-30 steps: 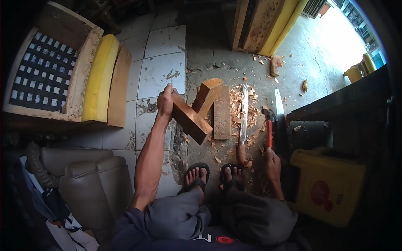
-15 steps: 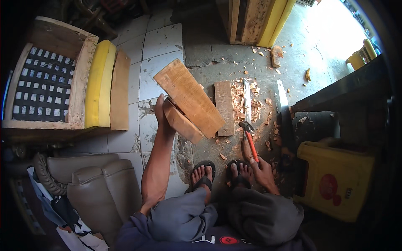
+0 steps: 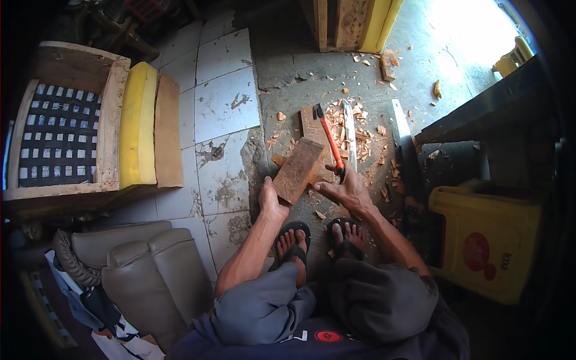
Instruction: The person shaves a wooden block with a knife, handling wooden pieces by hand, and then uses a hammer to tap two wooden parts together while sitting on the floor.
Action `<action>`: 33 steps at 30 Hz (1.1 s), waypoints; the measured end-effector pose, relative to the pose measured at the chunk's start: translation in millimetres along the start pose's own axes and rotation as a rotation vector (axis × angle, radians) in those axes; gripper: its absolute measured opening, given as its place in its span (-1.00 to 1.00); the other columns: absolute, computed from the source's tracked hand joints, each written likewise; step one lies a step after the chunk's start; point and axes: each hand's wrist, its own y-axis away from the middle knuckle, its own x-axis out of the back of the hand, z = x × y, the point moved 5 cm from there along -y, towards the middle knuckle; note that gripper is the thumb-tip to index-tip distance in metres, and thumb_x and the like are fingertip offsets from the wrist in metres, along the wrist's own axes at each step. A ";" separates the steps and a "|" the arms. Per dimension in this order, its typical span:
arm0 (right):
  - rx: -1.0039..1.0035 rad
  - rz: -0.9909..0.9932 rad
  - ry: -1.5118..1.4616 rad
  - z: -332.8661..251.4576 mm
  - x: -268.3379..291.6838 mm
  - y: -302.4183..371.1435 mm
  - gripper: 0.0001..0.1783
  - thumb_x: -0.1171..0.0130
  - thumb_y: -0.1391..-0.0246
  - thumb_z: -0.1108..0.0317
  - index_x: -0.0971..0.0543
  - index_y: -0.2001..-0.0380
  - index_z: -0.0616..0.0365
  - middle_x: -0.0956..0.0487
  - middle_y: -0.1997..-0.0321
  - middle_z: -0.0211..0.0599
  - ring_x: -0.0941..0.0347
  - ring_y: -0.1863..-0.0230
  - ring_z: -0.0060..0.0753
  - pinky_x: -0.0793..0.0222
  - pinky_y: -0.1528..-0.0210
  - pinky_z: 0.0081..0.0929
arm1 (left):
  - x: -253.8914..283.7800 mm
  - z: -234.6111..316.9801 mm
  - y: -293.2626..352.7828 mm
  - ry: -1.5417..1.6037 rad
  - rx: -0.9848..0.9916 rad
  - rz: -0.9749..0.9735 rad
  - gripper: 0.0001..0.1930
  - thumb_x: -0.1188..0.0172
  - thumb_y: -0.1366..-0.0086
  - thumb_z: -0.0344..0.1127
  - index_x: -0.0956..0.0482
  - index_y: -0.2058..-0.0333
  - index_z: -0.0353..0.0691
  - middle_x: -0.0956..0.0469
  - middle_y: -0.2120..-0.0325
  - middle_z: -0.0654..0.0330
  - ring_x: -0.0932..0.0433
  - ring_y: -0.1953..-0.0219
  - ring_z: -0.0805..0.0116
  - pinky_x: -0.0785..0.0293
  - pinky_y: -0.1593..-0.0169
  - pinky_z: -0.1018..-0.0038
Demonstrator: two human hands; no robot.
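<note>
My left hand (image 3: 273, 203) is closed on the near end of a brown wooden piece (image 3: 298, 171), which tilts up to the right in front of my feet. My right hand (image 3: 351, 192) grips a hammer (image 3: 333, 144) by the end of its red handle, its black head pointing away from me. The right thumb reaches out toward the wood's right edge; whether it touches is unclear. Beneath the hammer head lies a flat wooden board (image 3: 311, 122) on the floor. A long pale metal blade (image 3: 349, 129) rests among wood chips (image 3: 360, 114) to its right.
A handsaw (image 3: 405, 138) lies right of the chips, beside a dark bench (image 3: 480, 105). At right stands a yellow plastic stool (image 3: 486, 240). To my left are a wooden frame with woven straps (image 3: 109, 120), yellow foam (image 3: 137, 126) and a brown cushion (image 3: 144, 273). A wood offcut (image 3: 388, 66) lies farther off.
The wooden piece has swung round and come lower, closer to my feet. My right hand has lifted the hammer forward and left, beside the wood.
</note>
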 end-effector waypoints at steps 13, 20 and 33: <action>0.040 0.223 0.001 36.6 -5.3 -4.3 -0.45 -0.39 -0.12 0.11 -0.55 -0.07 0.22 -0.57 0.35 -0.07 -0.53 0.33 -0.15 -0.43 0.20 -0.21 | -52.7 94.0 -32.6 -1.329 -1.021 0.214 -0.62 -0.24 -0.30 -0.16 -0.50 0.09 -0.35 -0.51 0.14 -0.09 -0.53 0.07 0.06 -0.46 -0.01 0.21; 0.143 0.320 -0.061 8.5 33.3 43.5 -0.74 -0.17 -0.29 0.26 -0.55 0.09 0.22 -0.48 0.56 -0.25 -0.41 0.53 -0.49 -0.34 0.44 -0.39 | -84.3 60.9 -103.0 -1.631 -0.510 0.072 -0.40 -0.15 -0.21 0.20 -0.62 0.49 -0.38 -0.64 0.57 -0.04 -0.64 0.46 0.06 -0.48 0.29 0.13; 1.260 0.771 -0.749 -159.5 154.3 127.8 -0.75 0.08 -0.44 0.24 -0.52 0.29 0.08 -0.47 0.49 -0.42 -0.40 0.50 -0.54 -0.34 0.47 -0.60 | -177.5 125.2 -71.4 -1.417 -0.629 0.357 -0.35 -0.11 -0.23 0.15 -0.66 0.31 -0.54 -0.64 0.26 -0.39 -0.67 0.10 -0.23 -0.55 -0.01 0.11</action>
